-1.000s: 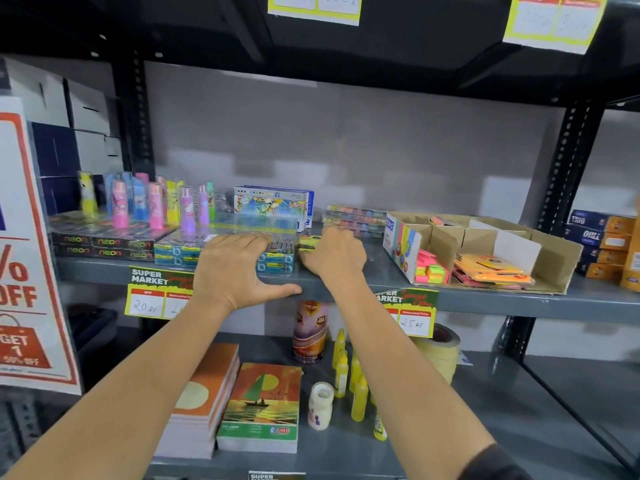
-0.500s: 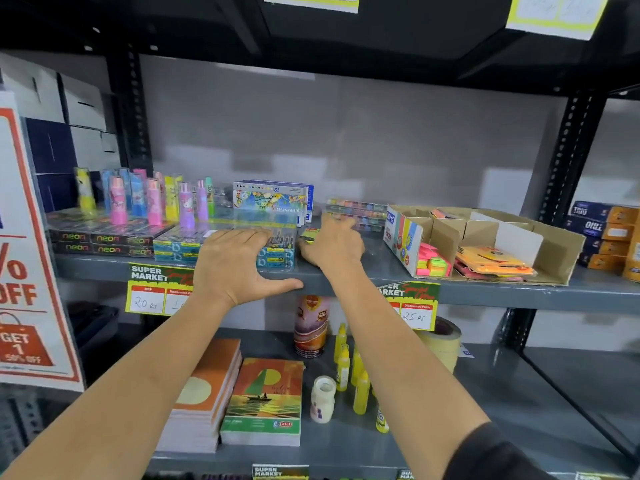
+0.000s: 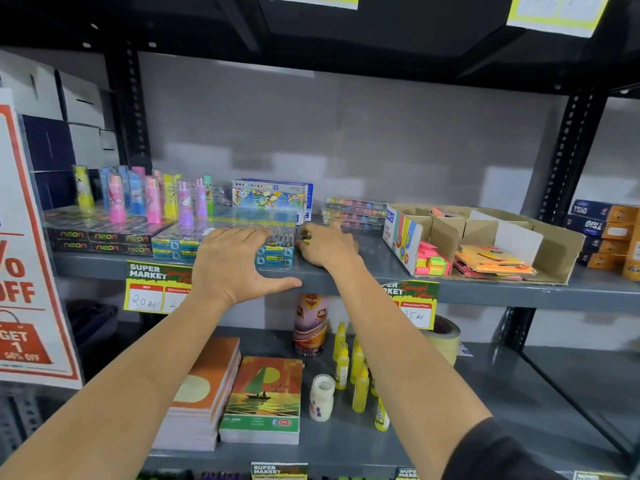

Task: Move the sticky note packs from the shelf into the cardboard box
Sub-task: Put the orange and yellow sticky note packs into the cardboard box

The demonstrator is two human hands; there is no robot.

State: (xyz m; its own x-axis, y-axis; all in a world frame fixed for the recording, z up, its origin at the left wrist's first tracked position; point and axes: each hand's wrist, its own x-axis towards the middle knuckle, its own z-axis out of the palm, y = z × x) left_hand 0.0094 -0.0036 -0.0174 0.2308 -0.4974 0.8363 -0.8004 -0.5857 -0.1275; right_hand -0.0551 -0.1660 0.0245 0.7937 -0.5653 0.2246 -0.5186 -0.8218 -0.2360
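A small yellow-green sticky note pack (image 3: 306,237) lies on the grey shelf (image 3: 485,289), mostly hidden by my right hand (image 3: 329,249), whose fingers curl around it. My left hand (image 3: 235,263) rests flat with fingers apart on a clear box of pens (image 3: 280,258), thumb along the shelf's front edge. To the right stands the open cardboard box (image 3: 554,251) with dividers. It holds pink, green and yellow notes (image 3: 433,264) and orange and pink packs (image 3: 493,263). More flat colourful packs (image 3: 353,213) are stacked behind my right hand.
Neon boxes (image 3: 100,240) with upright colourful tubes (image 3: 152,202) fill the shelf's left side, and an oil pastel box (image 3: 270,199) stands behind the pens. Blue and orange boxes (image 3: 602,233) sit at far right. The lower shelf holds notebooks (image 3: 263,400), glue bottles (image 3: 358,375) and tape (image 3: 446,337).
My right hand stretched its fingers toward the back of the shelf, then curled them around the small yellow-green pack. My left hand has stayed on the pen box.
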